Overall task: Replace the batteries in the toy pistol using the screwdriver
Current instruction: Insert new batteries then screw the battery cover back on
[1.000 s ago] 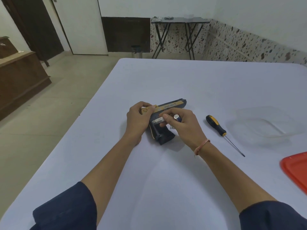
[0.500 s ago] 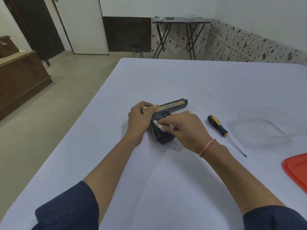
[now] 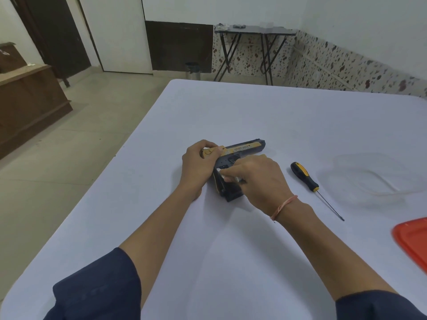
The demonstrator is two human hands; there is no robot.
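Grips the rear of the toy pistol (image 3: 242,147) with the left hand (image 3: 198,167), curling fingers and thumb round the yellow end and pinning it flat to the bench (image 3: 231,112). Pinches a pale battery (image 3: 227,177) in the right hand (image 3: 258,181), just right of the left hand, and presses it down into the dark grip, apparently into an open compartment. Cannot tell how deep it sits, since the fingers largely hide it.

Leaves the screwdriver (image 3: 305,179) untouched on the bench just right of the right hand. Farther right of that, shows a clear container (image 3: 369,176) and, nearer the body, the corner of a red lid (image 3: 413,239).

Seems past unscrewing and opening, and now midway through loading fresh cells. Probably still has to seat this battery fully, add any other, refit the cover and drive the screw home. Cannot see the cover, screw or old batteries anywhere.

A second ago, held the battery raised above the grip with its metal end showing. Half a second ago, had brought it down to the grip. Now pushes it in, with the right hand rolled further over it. Keeps the same left-hand hold, with the pistol and screwdriver where they lay.
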